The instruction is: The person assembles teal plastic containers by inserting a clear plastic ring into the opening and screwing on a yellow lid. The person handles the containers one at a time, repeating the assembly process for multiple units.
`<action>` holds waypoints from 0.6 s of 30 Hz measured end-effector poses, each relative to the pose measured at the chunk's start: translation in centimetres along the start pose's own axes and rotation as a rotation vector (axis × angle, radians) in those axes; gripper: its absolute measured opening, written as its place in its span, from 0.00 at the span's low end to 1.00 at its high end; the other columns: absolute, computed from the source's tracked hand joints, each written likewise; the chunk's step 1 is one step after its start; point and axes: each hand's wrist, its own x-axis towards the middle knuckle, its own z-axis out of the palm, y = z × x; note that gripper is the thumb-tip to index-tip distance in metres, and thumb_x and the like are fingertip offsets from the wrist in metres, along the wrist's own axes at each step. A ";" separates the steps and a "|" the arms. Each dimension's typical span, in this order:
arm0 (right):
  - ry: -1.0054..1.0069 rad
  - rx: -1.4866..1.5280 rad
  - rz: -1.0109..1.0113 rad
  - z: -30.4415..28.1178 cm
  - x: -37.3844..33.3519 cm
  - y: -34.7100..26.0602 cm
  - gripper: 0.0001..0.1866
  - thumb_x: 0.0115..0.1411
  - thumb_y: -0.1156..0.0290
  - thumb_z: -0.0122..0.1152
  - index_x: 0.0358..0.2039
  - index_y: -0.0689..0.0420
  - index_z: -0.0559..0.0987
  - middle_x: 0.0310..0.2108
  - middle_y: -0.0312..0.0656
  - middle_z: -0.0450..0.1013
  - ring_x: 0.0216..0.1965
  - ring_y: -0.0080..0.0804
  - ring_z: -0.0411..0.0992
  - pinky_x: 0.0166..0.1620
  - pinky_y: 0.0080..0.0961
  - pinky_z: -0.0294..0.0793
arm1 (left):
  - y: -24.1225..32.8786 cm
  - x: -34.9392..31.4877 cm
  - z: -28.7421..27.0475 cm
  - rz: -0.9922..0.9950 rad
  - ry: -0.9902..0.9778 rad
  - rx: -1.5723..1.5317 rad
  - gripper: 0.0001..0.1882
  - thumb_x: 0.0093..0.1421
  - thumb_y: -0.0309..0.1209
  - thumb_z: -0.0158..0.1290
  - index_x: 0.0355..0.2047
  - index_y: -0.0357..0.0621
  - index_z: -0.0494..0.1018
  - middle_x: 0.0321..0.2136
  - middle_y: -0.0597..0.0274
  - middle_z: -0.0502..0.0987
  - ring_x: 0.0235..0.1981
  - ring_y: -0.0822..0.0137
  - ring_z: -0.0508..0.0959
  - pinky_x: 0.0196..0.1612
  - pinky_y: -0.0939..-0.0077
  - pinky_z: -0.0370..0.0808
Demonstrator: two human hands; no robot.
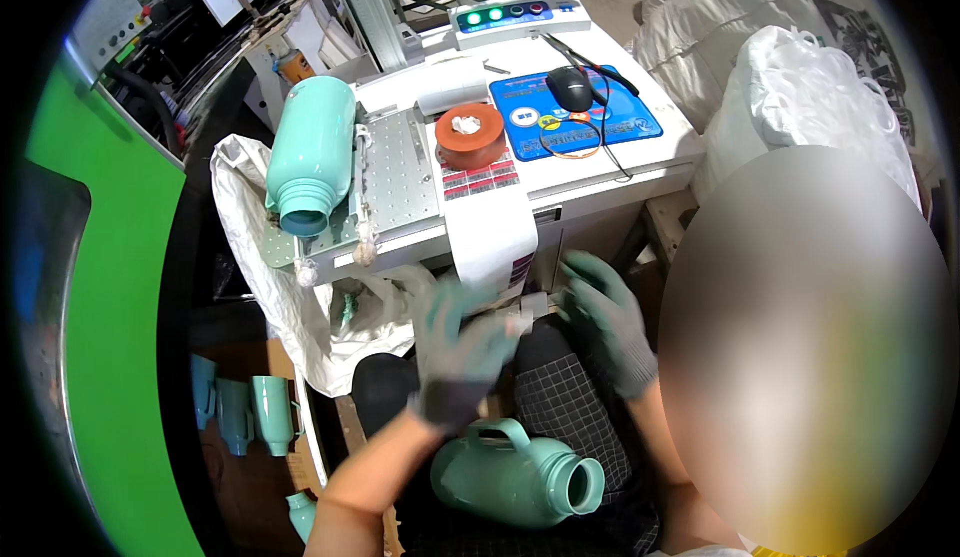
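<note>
Both my hands wear grey gloves with green fingers, held over my lap. My left hand point(462, 352) is smeared by motion beside the hanging end of a white label strip point(490, 232); its grip does not show clearly. A small white piece of paper point(534, 305) is by its fingertips; I cannot tell whether they hold it. My right hand point(612, 325) is further right, its fingers stretched and apart, with nothing visible in them. Across my thighs lies a teal jug point(500, 477) with a handle, its open mouth pointing right.
A teal bottle-shaped body point(315, 142) lies on a perforated metal plate point(395, 172). An orange roll point(470, 137) weighs on the label strip. A black mouse point(570, 89) sits on a blue pad point(630, 122). Lower left, a cardboard box point(265, 357) holds several teal jugs point(272, 412).
</note>
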 end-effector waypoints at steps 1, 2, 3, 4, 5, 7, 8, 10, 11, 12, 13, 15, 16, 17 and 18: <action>0.041 -0.062 -0.061 -3.4 -2.8 -0.6 0.18 0.71 0.68 0.59 0.55 0.67 0.76 0.44 0.45 0.79 0.40 0.26 0.79 0.43 0.22 0.80 | 1.2 -2.0 -1.3 -0.021 -0.145 -0.199 0.13 0.54 0.30 0.69 0.39 0.48 0.81 0.42 0.54 0.81 0.45 0.49 0.80 0.49 0.54 0.76; -0.073 -0.127 0.120 -5.6 -6.0 -1.7 0.20 0.72 0.64 0.57 0.56 0.66 0.75 0.45 0.47 0.79 0.39 0.26 0.79 0.42 0.22 0.80 | 3.4 -5.9 -2.3 -0.210 -0.014 -0.441 0.14 0.52 0.26 0.71 0.39 0.46 0.81 0.37 0.55 0.83 0.37 0.53 0.82 0.41 0.58 0.79; -0.160 -0.202 0.304 -7.4 -9.2 -2.8 0.22 0.74 0.59 0.55 0.56 0.66 0.75 0.46 0.48 0.78 0.38 0.27 0.79 0.40 0.22 0.80 | 4.9 -7.8 -4.1 -0.245 -0.088 -0.491 0.16 0.49 0.25 0.73 0.38 0.44 0.81 0.34 0.54 0.84 0.34 0.56 0.84 0.36 0.63 0.81; -0.231 -0.318 0.583 -8.8 -11.6 -3.2 0.25 0.75 0.57 0.53 0.61 0.66 0.72 0.48 0.49 0.79 0.38 0.28 0.80 0.40 0.24 0.81 | 6.4 -9.3 -4.7 -0.278 -0.168 -0.542 0.17 0.49 0.25 0.73 0.38 0.44 0.80 0.33 0.55 0.85 0.34 0.55 0.85 0.37 0.62 0.82; -0.297 -0.427 0.875 -9.7 -14.2 -3.8 0.29 0.76 0.54 0.51 0.65 0.66 0.70 0.49 0.49 0.79 0.38 0.29 0.81 0.40 0.25 0.82 | 7.3 -11.4 -4.5 -0.279 -0.183 -0.597 0.16 0.50 0.26 0.73 0.38 0.44 0.80 0.31 0.56 0.85 0.34 0.54 0.86 0.39 0.62 0.82; -0.376 -0.392 0.807 -8.0 -19.5 -4.2 0.35 0.75 0.51 0.52 0.73 0.61 0.62 0.52 0.50 0.78 0.41 0.33 0.83 0.40 0.28 0.85 | 9.7 -11.5 -4.5 -0.341 -0.290 -0.842 0.11 0.48 0.24 0.71 0.31 0.43 0.81 0.32 0.55 0.86 0.36 0.59 0.87 0.43 0.62 0.82; -0.319 -0.303 0.986 -7.0 -21.6 -4.1 0.40 0.74 0.49 0.53 0.78 0.55 0.53 0.53 0.50 0.77 0.45 0.33 0.82 0.42 0.30 0.87 | 10.6 -11.5 -4.1 -0.229 -0.336 -0.886 0.11 0.49 0.25 0.71 0.32 0.44 0.81 0.32 0.57 0.86 0.35 0.59 0.87 0.42 0.62 0.81; -0.136 -0.250 0.933 -6.2 -24.7 -2.4 0.42 0.72 0.55 0.59 0.78 0.55 0.51 0.54 0.49 0.75 0.44 0.31 0.81 0.42 0.28 0.88 | 12.1 -10.9 -3.6 -0.051 -0.412 -0.919 0.13 0.49 0.28 0.71 0.34 0.46 0.81 0.32 0.61 0.86 0.35 0.60 0.87 0.41 0.63 0.81; -0.031 -0.237 0.870 -6.5 -25.8 -1.3 0.43 0.71 0.57 0.61 0.78 0.55 0.51 0.54 0.49 0.75 0.44 0.31 0.81 0.42 0.27 0.88 | 12.2 -10.0 -3.1 0.029 -0.531 -0.920 0.16 0.51 0.31 0.72 0.39 0.49 0.80 0.33 0.66 0.86 0.36 0.60 0.87 0.40 0.64 0.81; 0.014 -0.184 0.802 -6.3 -26.0 -1.2 0.44 0.68 0.65 0.64 0.78 0.56 0.51 0.55 0.48 0.74 0.44 0.30 0.81 0.39 0.26 0.87 | 12.1 -9.6 -3.2 0.074 -0.522 -0.909 0.16 0.52 0.32 0.71 0.41 0.51 0.81 0.34 0.64 0.86 0.36 0.60 0.86 0.41 0.64 0.81; -0.010 -0.208 0.716 -5.1 -25.7 -1.7 0.45 0.67 0.67 0.65 0.78 0.57 0.51 0.56 0.47 0.74 0.44 0.30 0.81 0.40 0.25 0.87 | 11.8 -9.4 -3.8 0.114 -0.502 -0.896 0.16 0.54 0.33 0.70 0.44 0.53 0.81 0.36 0.63 0.85 0.36 0.60 0.85 0.43 0.64 0.81; -0.041 -0.241 0.545 -3.1 -25.4 -2.3 0.47 0.64 0.70 0.66 0.78 0.58 0.51 0.58 0.47 0.73 0.44 0.29 0.80 0.41 0.24 0.85 | 10.3 -8.5 -7.5 -0.160 -0.250 -0.857 0.13 0.53 0.26 0.69 0.39 0.48 0.82 0.36 0.60 0.85 0.36 0.60 0.86 0.42 0.68 0.82; -0.077 -0.327 0.421 -2.4 -24.9 -1.5 0.49 0.62 0.69 0.69 0.78 0.60 0.50 0.61 0.48 0.71 0.51 0.32 0.76 0.49 0.28 0.80 | 9.8 -9.8 -9.0 -0.382 -0.055 -0.641 0.13 0.54 0.21 0.68 0.39 0.45 0.81 0.36 0.56 0.85 0.36 0.63 0.85 0.44 0.70 0.82; -0.101 -0.424 0.287 -1.5 -24.4 -0.7 0.52 0.60 0.68 0.71 0.77 0.63 0.50 0.64 0.50 0.68 0.58 0.35 0.72 0.58 0.31 0.74 | 8.8 -11.2 -9.8 -0.740 0.125 -0.974 0.09 0.57 0.19 0.66 0.38 0.40 0.81 0.36 0.53 0.85 0.37 0.66 0.85 0.46 0.70 0.82; -0.106 -0.520 0.151 -0.8 -24.1 0.1 0.55 0.58 0.67 0.73 0.77 0.65 0.49 0.68 0.51 0.66 0.64 0.38 0.68 0.67 0.35 0.68 | 7.9 -9.4 -11.7 -1.046 0.163 -1.030 0.07 0.58 0.18 0.64 0.37 0.38 0.81 0.37 0.55 0.85 0.38 0.68 0.84 0.46 0.72 0.82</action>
